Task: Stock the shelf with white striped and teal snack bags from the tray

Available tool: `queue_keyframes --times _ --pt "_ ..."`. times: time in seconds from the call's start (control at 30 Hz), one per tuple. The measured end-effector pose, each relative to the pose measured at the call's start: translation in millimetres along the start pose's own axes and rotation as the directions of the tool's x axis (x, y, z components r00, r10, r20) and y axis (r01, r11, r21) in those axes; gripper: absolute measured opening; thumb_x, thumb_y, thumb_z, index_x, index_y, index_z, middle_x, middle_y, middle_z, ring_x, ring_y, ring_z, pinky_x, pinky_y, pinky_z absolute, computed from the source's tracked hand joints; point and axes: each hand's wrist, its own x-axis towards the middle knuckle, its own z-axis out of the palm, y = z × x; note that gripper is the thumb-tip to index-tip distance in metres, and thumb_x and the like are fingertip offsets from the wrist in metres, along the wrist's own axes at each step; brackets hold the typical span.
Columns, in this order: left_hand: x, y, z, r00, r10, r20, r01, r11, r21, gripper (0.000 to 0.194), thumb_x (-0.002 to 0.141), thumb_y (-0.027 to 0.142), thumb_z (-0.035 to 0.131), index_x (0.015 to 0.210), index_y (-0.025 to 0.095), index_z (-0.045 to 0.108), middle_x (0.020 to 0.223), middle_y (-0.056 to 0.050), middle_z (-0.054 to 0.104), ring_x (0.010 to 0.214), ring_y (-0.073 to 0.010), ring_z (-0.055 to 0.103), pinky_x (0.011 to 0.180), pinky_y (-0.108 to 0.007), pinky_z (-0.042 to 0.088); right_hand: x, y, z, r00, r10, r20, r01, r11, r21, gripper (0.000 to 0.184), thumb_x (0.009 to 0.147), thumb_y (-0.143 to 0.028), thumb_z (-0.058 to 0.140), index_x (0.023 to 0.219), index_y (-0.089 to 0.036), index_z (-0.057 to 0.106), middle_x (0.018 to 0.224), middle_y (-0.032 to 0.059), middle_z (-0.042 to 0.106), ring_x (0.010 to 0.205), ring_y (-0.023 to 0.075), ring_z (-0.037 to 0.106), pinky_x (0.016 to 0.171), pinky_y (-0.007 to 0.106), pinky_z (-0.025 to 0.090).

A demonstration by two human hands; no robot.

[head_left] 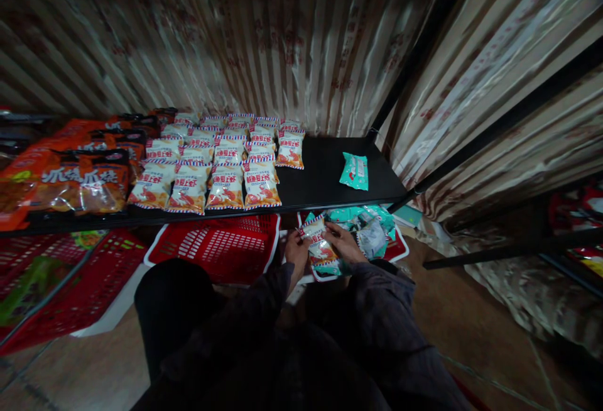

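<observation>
Between my two hands is a white and orange snack bag with a striped top edge. My left hand grips its left side, and my right hand pinches the right side. Just beneath is a red basket with a white rim, filled with teal snack bags. On the black shelf above, matching white and orange bags stand in rows. A single teal bag lies near the shelf's right end.
Orange and black snack packs fill the shelf's left part. Below it are a red basket and, further left, another red basket with a metal handle. A black post rises at the right before pleated curtains.
</observation>
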Motion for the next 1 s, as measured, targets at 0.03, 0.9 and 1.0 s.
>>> queue_keyframes --times 0.03,0.9,1.0 --pt "-2.3 2.2 0.2 1.000 -0.011 0.009 0.011 1.000 -0.005 0.034 0.065 0.011 0.075 0.097 0.015 0.066 0.085 -0.007 0.073 0.075 -0.0187 0.070 0.075 -0.032 0.055 -0.7 -0.2 0.3 1.000 0.003 0.021 -0.003 1.000 0.017 0.052 0.058 -0.041 0.081 0.105 -0.021 0.071 0.098 0.0048 0.075 0.087 0.0218 0.069 0.080 0.034 0.054" --pt "-17.8 65.8 8.9 0.952 0.219 0.213 -0.238 0.969 0.065 0.022 0.086 0.031 0.064 0.103 0.019 0.058 0.102 -0.007 0.072 0.095 -0.0178 0.068 0.087 -0.031 0.053 -19.7 -37.8 7.4 0.965 -0.186 0.187 0.162 0.978 0.134 0.055 0.070 -0.055 0.073 0.115 -0.025 0.061 0.106 0.0071 0.073 0.102 0.0276 0.068 0.081 0.037 0.057" --pt "-13.7 76.7 13.5 0.947 0.215 0.240 -0.232 0.972 0.044 0.023 0.083 0.036 0.067 0.099 0.020 0.060 0.101 -0.007 0.073 0.094 -0.0185 0.069 0.084 -0.030 0.053 -19.5 -45.6 10.1 0.959 -0.221 0.178 0.194 0.968 0.156 0.055 0.070 -0.053 0.073 0.116 -0.025 0.061 0.107 0.0076 0.073 0.104 0.0278 0.067 0.083 0.038 0.056"
